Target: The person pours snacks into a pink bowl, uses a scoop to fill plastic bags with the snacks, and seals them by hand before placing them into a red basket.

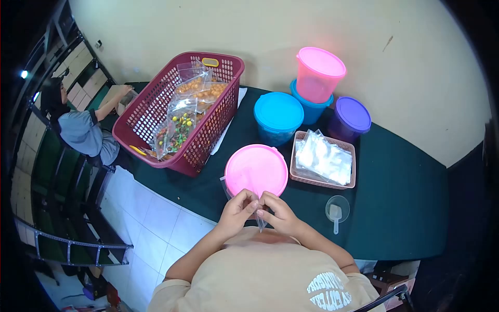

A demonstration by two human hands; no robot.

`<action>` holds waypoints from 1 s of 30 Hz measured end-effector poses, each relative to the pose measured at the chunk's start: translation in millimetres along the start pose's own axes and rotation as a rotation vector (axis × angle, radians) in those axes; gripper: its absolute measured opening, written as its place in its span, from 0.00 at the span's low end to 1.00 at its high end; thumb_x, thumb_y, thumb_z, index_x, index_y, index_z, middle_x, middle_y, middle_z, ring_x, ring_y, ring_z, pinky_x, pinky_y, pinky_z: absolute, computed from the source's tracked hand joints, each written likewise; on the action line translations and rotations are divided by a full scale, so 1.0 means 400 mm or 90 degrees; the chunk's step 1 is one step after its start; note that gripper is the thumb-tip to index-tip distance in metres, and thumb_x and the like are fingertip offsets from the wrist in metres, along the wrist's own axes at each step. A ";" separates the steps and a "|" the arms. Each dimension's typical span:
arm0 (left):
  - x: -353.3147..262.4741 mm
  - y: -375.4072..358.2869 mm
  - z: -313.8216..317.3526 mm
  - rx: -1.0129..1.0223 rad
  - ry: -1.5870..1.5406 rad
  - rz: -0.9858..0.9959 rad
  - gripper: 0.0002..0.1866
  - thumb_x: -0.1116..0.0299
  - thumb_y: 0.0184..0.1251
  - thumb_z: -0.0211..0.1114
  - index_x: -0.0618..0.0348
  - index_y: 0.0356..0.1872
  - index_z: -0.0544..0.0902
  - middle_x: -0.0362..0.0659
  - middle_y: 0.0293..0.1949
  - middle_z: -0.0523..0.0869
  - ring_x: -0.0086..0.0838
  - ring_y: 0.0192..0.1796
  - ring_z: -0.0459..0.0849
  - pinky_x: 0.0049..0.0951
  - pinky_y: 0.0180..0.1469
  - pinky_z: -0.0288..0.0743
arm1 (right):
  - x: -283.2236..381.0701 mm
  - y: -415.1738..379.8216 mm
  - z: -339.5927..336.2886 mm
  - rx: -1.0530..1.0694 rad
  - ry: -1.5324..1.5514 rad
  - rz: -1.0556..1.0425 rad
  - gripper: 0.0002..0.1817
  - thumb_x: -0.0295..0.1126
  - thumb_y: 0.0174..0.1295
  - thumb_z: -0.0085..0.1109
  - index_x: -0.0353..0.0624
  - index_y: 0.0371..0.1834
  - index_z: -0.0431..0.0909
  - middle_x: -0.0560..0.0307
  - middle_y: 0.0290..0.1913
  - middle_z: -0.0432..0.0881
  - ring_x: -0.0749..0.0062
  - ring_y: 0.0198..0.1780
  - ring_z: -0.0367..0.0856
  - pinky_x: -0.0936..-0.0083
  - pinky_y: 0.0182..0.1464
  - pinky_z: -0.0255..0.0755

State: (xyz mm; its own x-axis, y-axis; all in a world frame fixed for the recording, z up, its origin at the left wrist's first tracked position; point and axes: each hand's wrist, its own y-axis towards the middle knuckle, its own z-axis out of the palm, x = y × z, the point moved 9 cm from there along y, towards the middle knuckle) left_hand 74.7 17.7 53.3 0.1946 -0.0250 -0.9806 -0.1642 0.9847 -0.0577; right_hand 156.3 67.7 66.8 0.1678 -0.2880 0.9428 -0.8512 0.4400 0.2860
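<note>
Close in front of my body, my left hand (238,210) and my right hand (278,212) pinch a clear plastic bag (261,223) between them, with fingertips nearly touching. What the bag holds, if anything, cannot be made out. Just beyond the hands is a container with a pink lid (256,169), its near edge partly hidden by my fingers. A brown basket (322,181) of clear plastic bags (323,156) stands to the right of the lid. Nearer to me on that side, a small clear bowl (338,204) has a white scoop (336,216) in it.
A maroon basket (208,140) with filled snack bags (179,125) stands at the left. Blue tubs (279,112), a pink tub (319,75) and a purple-lidded tub (353,115) line the back. Another person (86,130) sits at far left, hands on a box.
</note>
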 end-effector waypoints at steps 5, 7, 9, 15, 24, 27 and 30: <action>0.024 0.002 -0.005 0.013 0.015 0.012 0.09 0.64 0.76 0.54 0.59 0.40 0.72 0.37 0.37 0.77 0.18 0.42 0.77 0.21 0.45 0.77 | 0.011 0.000 -0.008 -0.013 -0.098 -0.024 0.06 0.29 0.63 0.54 0.37 0.35 0.71 0.53 0.31 0.67 0.66 0.32 0.69 0.70 0.38 0.66; 0.031 0.000 -0.004 0.022 -0.004 -0.005 0.08 0.66 0.75 0.54 0.60 0.39 0.72 0.37 0.37 0.77 0.18 0.42 0.77 0.22 0.45 0.76 | 0.009 -0.006 -0.007 -0.020 -0.111 -0.023 0.05 0.28 0.61 0.54 0.37 0.35 0.71 0.52 0.31 0.67 0.65 0.32 0.69 0.70 0.38 0.67; 0.018 0.000 -0.012 0.007 0.099 0.030 0.07 0.70 0.74 0.54 0.62 0.37 0.73 0.37 0.36 0.77 0.19 0.41 0.77 0.24 0.45 0.75 | 0.008 -0.011 -0.020 -0.076 -0.096 -0.029 0.05 0.26 0.58 0.54 0.36 0.32 0.71 0.51 0.30 0.69 0.63 0.31 0.71 0.69 0.37 0.68; -0.056 -0.016 -0.009 -0.049 0.425 0.139 0.05 0.74 0.68 0.56 0.65 0.32 0.73 0.45 0.29 0.76 0.28 0.33 0.78 0.30 0.37 0.71 | -0.015 -0.004 -0.015 -0.056 -0.243 0.152 0.07 0.29 0.55 0.57 0.37 0.31 0.74 0.49 0.30 0.76 0.58 0.33 0.78 0.65 0.35 0.71; -0.039 -0.041 -0.086 -0.167 0.529 -0.001 0.08 0.77 0.57 0.59 0.66 0.26 0.68 0.51 0.18 0.70 0.38 0.21 0.74 0.37 0.27 0.67 | -0.056 -0.013 -0.078 -0.155 -0.459 0.194 0.05 0.29 0.55 0.55 0.40 0.30 0.74 0.47 0.25 0.78 0.50 0.30 0.79 0.58 0.34 0.71; -0.071 -0.054 -0.078 -0.196 0.577 0.068 0.08 0.77 0.54 0.60 0.64 0.27 0.68 0.48 0.15 0.68 0.35 0.17 0.72 0.36 0.23 0.66 | -0.061 -0.025 -0.082 -0.208 -0.379 0.223 0.06 0.27 0.55 0.54 0.40 0.33 0.69 0.47 0.22 0.73 0.53 0.24 0.74 0.64 0.29 0.68; -0.061 -0.057 -0.085 -0.155 0.560 -0.031 0.08 0.77 0.52 0.61 0.61 0.30 0.69 0.47 0.19 0.73 0.32 0.23 0.75 0.37 0.29 0.68 | -0.087 -0.027 -0.092 -0.214 -0.259 0.245 0.08 0.23 0.56 0.52 0.41 0.39 0.67 0.52 0.20 0.72 0.65 0.21 0.74 0.69 0.26 0.67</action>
State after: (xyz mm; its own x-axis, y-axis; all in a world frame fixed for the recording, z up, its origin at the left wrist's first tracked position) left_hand 40.9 -10.0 72.0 -0.5839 -0.2863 -0.7596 -0.3939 0.9181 -0.0433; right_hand 178.1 104.4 37.1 -0.3755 -0.3276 0.8670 -0.6003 0.7987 0.0417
